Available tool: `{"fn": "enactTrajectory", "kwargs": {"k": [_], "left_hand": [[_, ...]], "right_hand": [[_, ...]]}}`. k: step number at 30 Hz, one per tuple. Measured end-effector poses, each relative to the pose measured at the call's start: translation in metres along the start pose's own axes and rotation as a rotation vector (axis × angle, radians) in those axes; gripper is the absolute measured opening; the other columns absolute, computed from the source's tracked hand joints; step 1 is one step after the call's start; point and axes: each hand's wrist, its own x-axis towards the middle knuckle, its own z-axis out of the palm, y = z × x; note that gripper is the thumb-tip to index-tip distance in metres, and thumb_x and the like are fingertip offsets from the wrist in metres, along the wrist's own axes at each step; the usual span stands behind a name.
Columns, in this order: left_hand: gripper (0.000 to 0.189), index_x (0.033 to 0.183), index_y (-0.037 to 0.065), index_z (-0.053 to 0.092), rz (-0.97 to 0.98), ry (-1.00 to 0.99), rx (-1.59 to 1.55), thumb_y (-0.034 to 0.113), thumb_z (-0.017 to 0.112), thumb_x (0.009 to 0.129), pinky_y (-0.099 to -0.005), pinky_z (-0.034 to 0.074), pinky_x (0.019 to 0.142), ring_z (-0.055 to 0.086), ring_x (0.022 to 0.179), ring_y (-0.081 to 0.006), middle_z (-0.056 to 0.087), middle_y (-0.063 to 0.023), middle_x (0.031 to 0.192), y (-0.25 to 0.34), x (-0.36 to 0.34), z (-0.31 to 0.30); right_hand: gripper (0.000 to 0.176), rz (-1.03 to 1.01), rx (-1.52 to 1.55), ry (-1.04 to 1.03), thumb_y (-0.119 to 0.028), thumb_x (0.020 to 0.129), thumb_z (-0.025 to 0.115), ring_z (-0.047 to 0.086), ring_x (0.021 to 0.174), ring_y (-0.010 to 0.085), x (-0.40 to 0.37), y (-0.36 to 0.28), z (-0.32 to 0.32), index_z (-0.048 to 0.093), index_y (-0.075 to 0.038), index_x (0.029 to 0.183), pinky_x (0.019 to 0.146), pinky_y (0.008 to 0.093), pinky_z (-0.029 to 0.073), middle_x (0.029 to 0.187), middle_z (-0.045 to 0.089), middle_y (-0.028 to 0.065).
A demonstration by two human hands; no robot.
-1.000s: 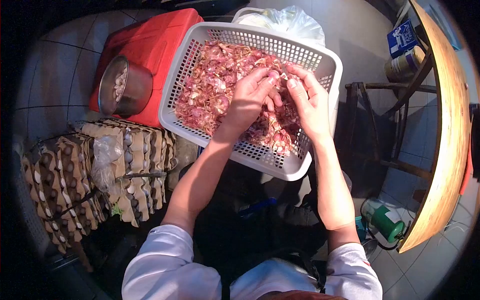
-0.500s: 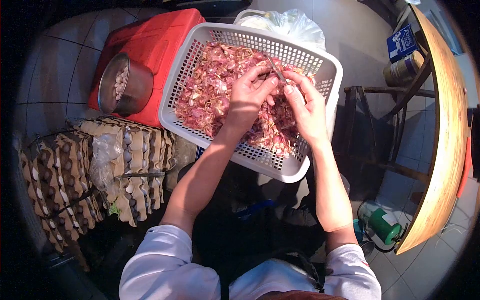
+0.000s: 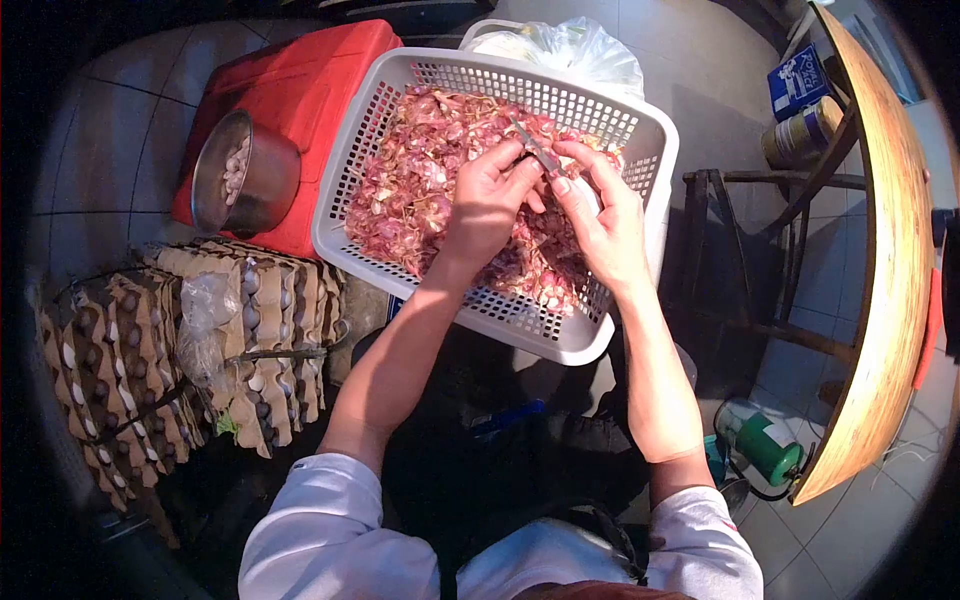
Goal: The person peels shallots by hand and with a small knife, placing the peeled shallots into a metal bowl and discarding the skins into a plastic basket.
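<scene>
Head view: basket (image 3: 583, 350), pale grey plastic, rectangular, rounded corners, perforated walls; within, a heap of red-purple bulbs (image 3: 410, 195), papery-skinned, reaching from left edge past the middle. Small knife (image 3: 537, 148), slim metal blade, above the heap, tip toward the far edge. Right hand (image 3: 607, 220): thumb and forefinger pinching the knife. Left hand (image 3: 490, 195): fingertips bunched beside blade, contents hidden. Bare mesh along basket's right edge.
</scene>
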Motion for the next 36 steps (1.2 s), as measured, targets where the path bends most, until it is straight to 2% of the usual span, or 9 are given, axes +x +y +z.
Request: {"fn": "enactTrajectory", "kwargs": {"k": [7, 13, 19, 22, 25, 28, 31, 34, 36], "left_hand": [[0.015, 0.100, -0.002, 0.065, 0.045, 0.002, 0.037, 0.008, 0.054, 0.095, -0.0198, 0.048, 0.062, 0.058, 0.067, -0.0068, 0.065, -0.0036, 0.082, 0.000, -0.001, -0.001], [0.014, 0.101, -0.004, 0.064, 0.024, 0.098, -0.046, 0.005, 0.056, 0.093, -0.0213, 0.050, 0.061, 0.059, 0.067, -0.0075, 0.066, -0.0044, 0.086, 0.001, -0.006, 0.010], [0.016, 0.102, -0.005, 0.065, 0.074, 0.236, 0.111, 0.004, 0.058, 0.091, -0.0225, 0.051, 0.058, 0.063, 0.066, -0.0094, 0.067, -0.0078, 0.085, -0.008, -0.011, 0.020], [0.016, 0.101, -0.006, 0.065, 0.155, 0.266, 0.228, 0.003, 0.060, 0.090, -0.0231, 0.051, 0.057, 0.064, 0.066, -0.0114, 0.068, -0.0095, 0.083, -0.014, -0.010, 0.019], [0.015, 0.100, -0.007, 0.066, 0.205, 0.284, 0.205, 0.002, 0.061, 0.088, -0.0245, 0.052, 0.056, 0.066, 0.066, -0.0133, 0.068, -0.0116, 0.082, -0.014, -0.008, 0.022], [0.018, 0.105, -0.007, 0.064, 0.121, 0.215, 0.276, 0.002, 0.061, 0.090, -0.0228, 0.053, 0.061, 0.065, 0.069, -0.0116, 0.068, -0.0100, 0.089, -0.007, -0.010, 0.017], [0.017, 0.101, -0.007, 0.066, 0.204, 0.256, 0.328, 0.001, 0.063, 0.087, -0.0259, 0.055, 0.060, 0.067, 0.067, -0.0141, 0.068, -0.0132, 0.084, -0.007, -0.010, 0.020], [0.018, 0.102, -0.007, 0.066, 0.333, 0.288, 0.528, 0.002, 0.063, 0.087, -0.0262, 0.055, 0.063, 0.067, 0.071, -0.0136, 0.069, -0.0130, 0.086, -0.013, -0.009, 0.020], [0.019, 0.104, -0.006, 0.066, 0.183, 0.266, 0.345, 0.003, 0.063, 0.088, -0.0254, 0.053, 0.063, 0.066, 0.072, -0.0124, 0.069, -0.0119, 0.087, -0.007, -0.011, 0.023]], "right_hand": [[0.031, -0.049, -0.062, 0.004, -0.014, 0.091, 0.059, 0.065, 0.103, 0.0309, -0.001, -0.001, 0.001, 0.059, -0.002, 0.120, 0.088, 0.0367, 0.049, 0.108, 0.066, 0.0189], [0.027, -0.054, -0.042, 0.058, -0.012, 0.091, 0.059, 0.067, 0.096, 0.0289, -0.002, 0.000, 0.006, 0.060, -0.001, 0.116, 0.083, 0.0356, 0.050, 0.102, 0.068, 0.0171], [0.023, -0.078, -0.065, 0.122, -0.012, 0.091, 0.059, 0.068, 0.090, 0.0288, -0.003, 0.002, 0.011, 0.060, -0.001, 0.111, 0.079, 0.0353, 0.051, 0.096, 0.068, 0.0165], [0.022, -0.024, -0.046, 0.111, -0.012, 0.092, 0.060, 0.067, 0.088, 0.0231, -0.003, 0.001, 0.009, 0.059, 0.000, 0.110, 0.079, 0.0334, 0.050, 0.093, 0.067, 0.0132], [0.021, 0.107, 0.296, 0.074, -0.012, 0.093, 0.059, 0.062, 0.087, 0.0148, -0.002, 0.014, 0.011, 0.059, 0.001, 0.110, 0.080, 0.0286, 0.049, 0.094, 0.066, 0.0081], [0.019, 0.268, 0.617, 0.035, -0.010, 0.095, 0.057, 0.057, 0.088, 0.0086, -0.003, 0.012, 0.008, 0.059, 0.002, 0.110, 0.080, 0.0237, 0.047, 0.094, 0.063, 0.0038], [0.020, 0.211, 0.519, 0.052, -0.009, 0.096, 0.056, 0.058, 0.088, 0.0078, -0.002, 0.012, 0.009, 0.058, 0.002, 0.112, 0.078, 0.0223, 0.047, 0.092, 0.062, 0.0028], [0.020, 0.159, 0.440, 0.097, -0.009, 0.095, 0.056, 0.055, 0.077, 0.0048, -0.002, 0.011, 0.013, 0.058, 0.000, 0.113, 0.067, 0.0194, 0.045, 0.087, 0.060, 0.0007], [0.020, 0.309, 0.617, 0.047, -0.011, 0.096, 0.056, 0.049, 0.065, 0.0026, -0.003, 0.013, 0.008, 0.057, -0.002, 0.113, 0.056, 0.0176, 0.039, 0.082, 0.058, -0.0005]]}}
